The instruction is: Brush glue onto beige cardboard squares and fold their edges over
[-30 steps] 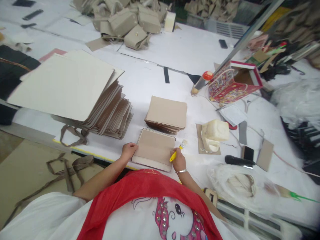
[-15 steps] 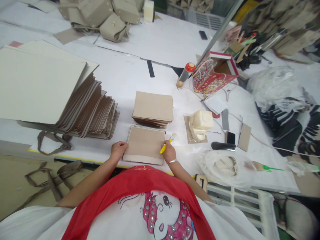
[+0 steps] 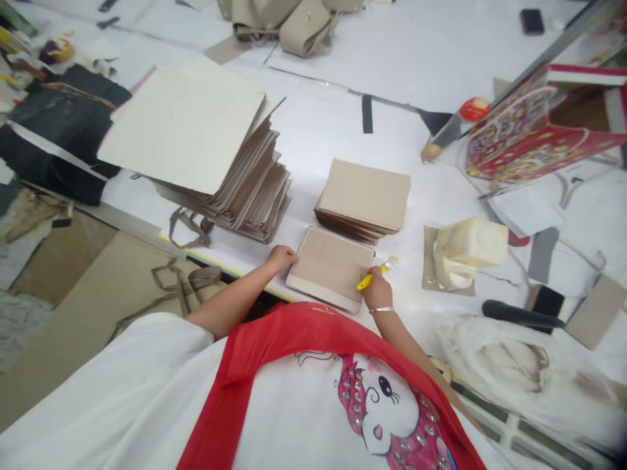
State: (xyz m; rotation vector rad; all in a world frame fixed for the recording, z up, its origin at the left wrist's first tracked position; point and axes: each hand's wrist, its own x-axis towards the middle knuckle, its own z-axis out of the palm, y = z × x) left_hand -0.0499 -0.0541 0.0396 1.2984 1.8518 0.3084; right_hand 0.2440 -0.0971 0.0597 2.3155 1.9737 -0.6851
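Observation:
A beige rectangular panel (image 3: 336, 264) with a paler strip along its near side lies at the table's front edge. My left hand (image 3: 283, 258) pinches the panel's left edge, fingers closed. At its right edge, my right hand (image 3: 377, 292) is closed around a small paintbrush (image 3: 365, 282) with a yellow handle. The brush's pale bristles point away to the right, off the panel. Just behind the panel stands a neat stack of beige panels (image 3: 367, 190). To the right, a whitish glue-stained container (image 3: 470, 243) rests on a piece of board.
A tall stack of large cream sheets (image 3: 191, 124) stands at the left, with fabric straps (image 3: 189, 225) by it. Rightward are a red patterned paper bag (image 3: 533, 143), a red-capped jar (image 3: 458, 127), a black-handled tool (image 3: 522, 314) and a clear plastic bag (image 3: 514, 365).
My view has swung left, so everything on the table sits farther right in it. Both hands keep their places at the panel's edges, the brush still in the right one.

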